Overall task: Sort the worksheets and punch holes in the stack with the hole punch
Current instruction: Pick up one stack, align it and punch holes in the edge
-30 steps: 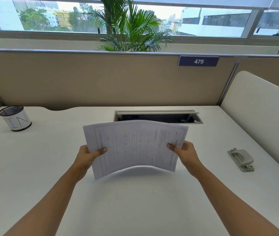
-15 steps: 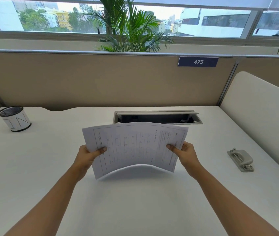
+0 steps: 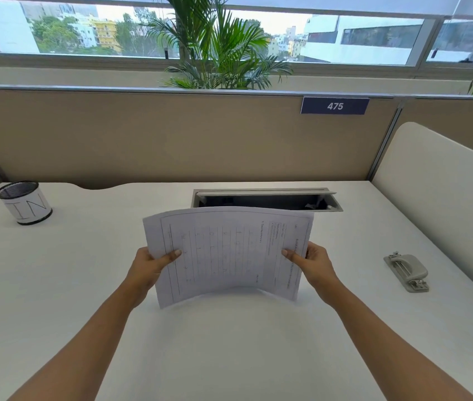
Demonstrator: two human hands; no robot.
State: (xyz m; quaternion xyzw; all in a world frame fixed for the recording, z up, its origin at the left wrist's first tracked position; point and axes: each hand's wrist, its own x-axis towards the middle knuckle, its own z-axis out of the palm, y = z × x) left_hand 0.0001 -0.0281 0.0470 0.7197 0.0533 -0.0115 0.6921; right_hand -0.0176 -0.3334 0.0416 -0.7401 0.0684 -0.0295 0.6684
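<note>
Worktop [image 3: 85,285] was white and wide, w/ bare room right in front of me. Sheets [image 3: 229,250] were up off it, held landscape between both hands & bowed upward in the middle; couldn't tell if the lower corners touched the worktop. L hand [image 3: 148,267] pinched the left edge, thumb on the printed face, fingers hidden behind. R hand [image 3: 316,264] did the same on the right edge. Punch [image 3: 407,272] lay well off to my right on the worktop, untouched.

Step in hand, I reckoned: squaring the stack. To do it well: ease both grips a bit, stand the sheets upright, tap the lower edge on the worktop so pages drop flush, then a side edge too. Check nothing sat skewed before reaching for the punch.
</note>
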